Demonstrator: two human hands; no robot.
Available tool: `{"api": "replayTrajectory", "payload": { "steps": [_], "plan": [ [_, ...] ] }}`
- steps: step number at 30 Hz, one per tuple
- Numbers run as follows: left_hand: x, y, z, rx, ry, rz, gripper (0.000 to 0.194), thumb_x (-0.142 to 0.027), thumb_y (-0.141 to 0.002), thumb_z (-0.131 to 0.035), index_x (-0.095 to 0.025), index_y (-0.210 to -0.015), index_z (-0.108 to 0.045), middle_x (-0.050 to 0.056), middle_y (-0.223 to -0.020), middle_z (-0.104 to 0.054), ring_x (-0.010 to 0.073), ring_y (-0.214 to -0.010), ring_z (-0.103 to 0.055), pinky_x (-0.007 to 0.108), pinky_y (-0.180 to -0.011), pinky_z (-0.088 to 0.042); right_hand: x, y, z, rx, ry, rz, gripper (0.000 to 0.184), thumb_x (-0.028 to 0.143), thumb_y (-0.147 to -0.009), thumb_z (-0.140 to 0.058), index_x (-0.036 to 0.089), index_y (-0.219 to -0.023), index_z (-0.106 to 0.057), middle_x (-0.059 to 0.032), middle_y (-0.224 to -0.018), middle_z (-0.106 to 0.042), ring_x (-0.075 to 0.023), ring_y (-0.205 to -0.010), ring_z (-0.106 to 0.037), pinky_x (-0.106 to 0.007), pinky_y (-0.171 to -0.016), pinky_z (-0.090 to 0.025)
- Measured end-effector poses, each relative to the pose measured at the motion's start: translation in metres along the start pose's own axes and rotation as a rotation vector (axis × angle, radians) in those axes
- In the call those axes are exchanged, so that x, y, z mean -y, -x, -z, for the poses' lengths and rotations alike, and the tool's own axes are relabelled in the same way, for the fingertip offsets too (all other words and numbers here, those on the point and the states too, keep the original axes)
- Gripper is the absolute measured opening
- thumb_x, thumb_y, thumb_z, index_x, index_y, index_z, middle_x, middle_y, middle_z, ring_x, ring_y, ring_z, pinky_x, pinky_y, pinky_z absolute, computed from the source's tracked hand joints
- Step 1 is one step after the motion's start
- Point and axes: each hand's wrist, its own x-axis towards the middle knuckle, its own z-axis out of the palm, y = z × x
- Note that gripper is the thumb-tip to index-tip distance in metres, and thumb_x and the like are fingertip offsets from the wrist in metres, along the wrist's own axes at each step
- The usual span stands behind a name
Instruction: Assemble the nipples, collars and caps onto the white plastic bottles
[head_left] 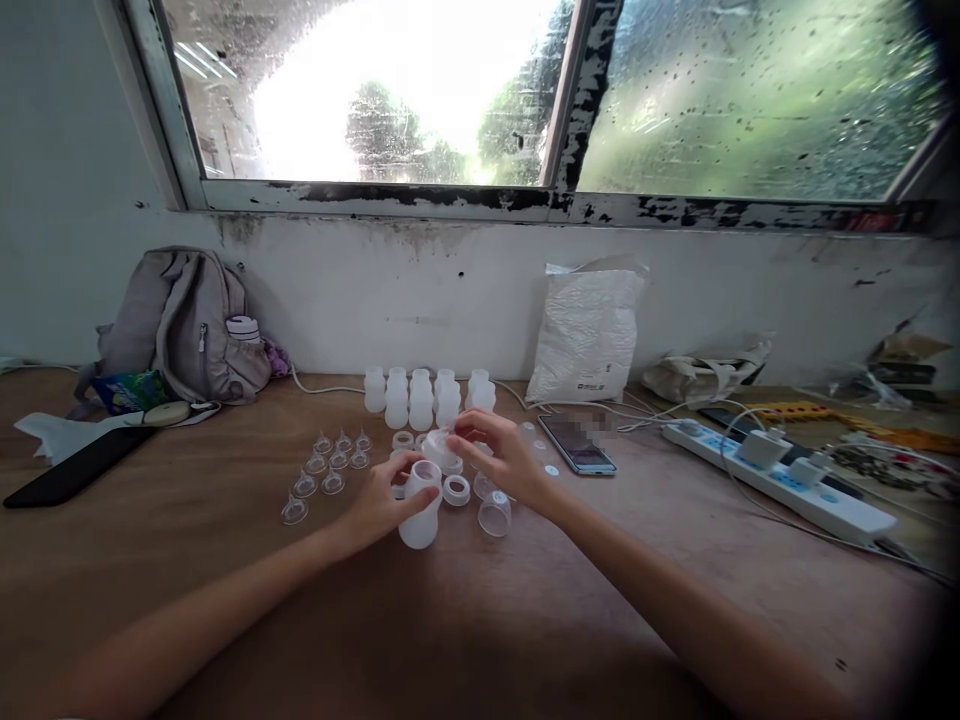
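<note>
My left hand [386,500] is wrapped round a frosted white baby bottle [420,525], which stands open-topped and slightly tilted near the table's middle. Just above and behind its mouth, my right hand [499,455] pinches a whitish ring-shaped bottle collar [440,455]; whether a nipple sits in it I cannot make out. Beside the bottle lies a white screw ring [456,490], with more rings partly hidden behind my hands. A transparent bottle cap [495,515] rests to the right. Several transparent nipples [333,482] are set out in rows on the left.
Several frosted bottles [420,400] stand along the wall. On the right are a phone [577,443], a power strip [780,480] with cables and a white plastic bag [587,330]. A backpack [187,330] and a black flat case [79,467] lie left.
</note>
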Motion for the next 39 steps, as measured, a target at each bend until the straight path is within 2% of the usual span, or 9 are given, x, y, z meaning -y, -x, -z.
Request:
{"api": "replayTrajectory", "payload": {
  "steps": [4,9,13,17,21,28,34,37,39],
  "plan": [
    [0.015,0.010,-0.016,0.009,0.143,0.051,0.035,-0.038,-0.073,-0.056,-0.017,-0.100,-0.053,0.005,-0.088,-0.059,0.0174,-0.080,-0.054,0.029,-0.070,-0.044,0.004,-0.001,0.000,0.251,0.116,0.024,0.019,0.034,-0.078,-0.052,0.017,-0.082,-0.060,-0.0040,-0.081,-0.057,-0.0116,-0.064,-0.055,-0.025,-0.059,-0.047],
    [0.024,0.015,-0.022,0.277,0.111,0.137,0.034,-0.037,-0.060,-0.067,-0.016,-0.086,-0.058,0.002,-0.074,-0.059,0.0166,-0.066,-0.054,0.028,-0.059,-0.045,0.016,0.001,0.001,0.340,0.144,0.060,0.020,0.032,-0.079,-0.051,0.019,-0.087,-0.062,-0.0040,-0.082,-0.060,-0.0134,-0.070,-0.057,-0.025,-0.061,-0.048],
    [0.027,0.014,-0.023,0.300,0.103,0.152,0.034,-0.035,-0.059,-0.068,-0.015,-0.086,-0.059,0.002,-0.075,-0.059,0.0160,-0.066,-0.054,0.027,-0.059,-0.045,0.022,0.001,0.005,0.419,0.146,0.049,0.020,0.033,-0.075,-0.056,0.020,-0.089,-0.061,-0.0024,-0.081,-0.063,-0.0138,-0.069,-0.058,-0.025,-0.062,-0.048],
    [0.031,0.012,-0.022,0.321,0.143,0.135,0.035,-0.032,-0.058,-0.069,-0.014,-0.087,-0.060,0.003,-0.078,-0.060,0.0160,-0.070,-0.054,0.027,-0.063,-0.045,0.019,0.000,0.005,0.429,0.128,0.015,0.027,0.033,-0.064,-0.066,0.020,-0.087,-0.060,-0.0004,-0.076,-0.063,-0.0139,-0.067,-0.060,-0.023,-0.059,-0.049],
    [0.032,0.012,-0.019,0.352,0.170,0.153,0.040,-0.031,-0.056,-0.071,-0.014,-0.090,-0.060,0.004,-0.080,-0.060,0.0172,-0.073,-0.055,0.028,-0.065,-0.045,0.016,-0.001,0.005,0.446,0.059,0.038,0.026,0.028,-0.065,-0.066,0.021,-0.090,-0.059,0.0010,-0.075,-0.063,-0.0127,-0.066,-0.060,-0.022,-0.058,-0.049],
    [0.026,0.011,-0.017,0.360,0.198,0.088,0.038,-0.025,-0.057,-0.070,-0.019,-0.092,-0.057,0.002,-0.089,-0.059,0.0194,-0.081,-0.052,0.029,-0.069,-0.044,0.016,0.000,0.008,0.580,-0.078,0.023,0.061,0.024,-0.069,-0.063,0.026,-0.125,-0.038,-0.0049,-0.113,-0.056,-0.0173,-0.101,-0.054,-0.028,-0.080,-0.046],
    [0.031,0.009,-0.018,0.365,0.179,0.092,0.040,-0.028,-0.058,-0.070,-0.016,-0.093,-0.055,0.002,-0.088,-0.058,0.0194,-0.082,-0.053,0.030,-0.071,-0.043,0.016,0.002,-0.008,0.438,0.227,0.014,0.040,0.039,-0.064,-0.066,0.019,-0.098,-0.059,-0.0034,-0.083,-0.059,-0.0149,-0.072,-0.055,-0.026,-0.064,-0.045],
    [0.031,0.009,-0.018,0.370,0.139,0.096,0.041,-0.028,-0.059,-0.069,-0.014,-0.094,-0.055,0.003,-0.087,-0.059,0.0204,-0.083,-0.053,0.031,-0.073,-0.044,0.019,0.005,-0.014,0.383,0.364,-0.044,0.046,0.047,-0.061,-0.066,0.015,-0.093,-0.058,-0.0063,-0.085,-0.058,-0.0178,-0.074,-0.053,-0.029,-0.064,-0.044],
    [0.029,0.009,-0.018,0.370,0.155,0.105,0.047,-0.027,-0.058,-0.069,-0.014,-0.100,-0.053,0.004,-0.095,-0.059,0.0217,-0.089,-0.053,0.031,-0.078,-0.043,0.020,0.005,-0.012,0.460,0.322,-0.083,0.050,0.047,-0.063,-0.064,0.017,-0.101,-0.056,-0.0075,-0.095,-0.058,-0.0205,-0.085,-0.053,-0.029,-0.071,-0.044]
  ]
}}
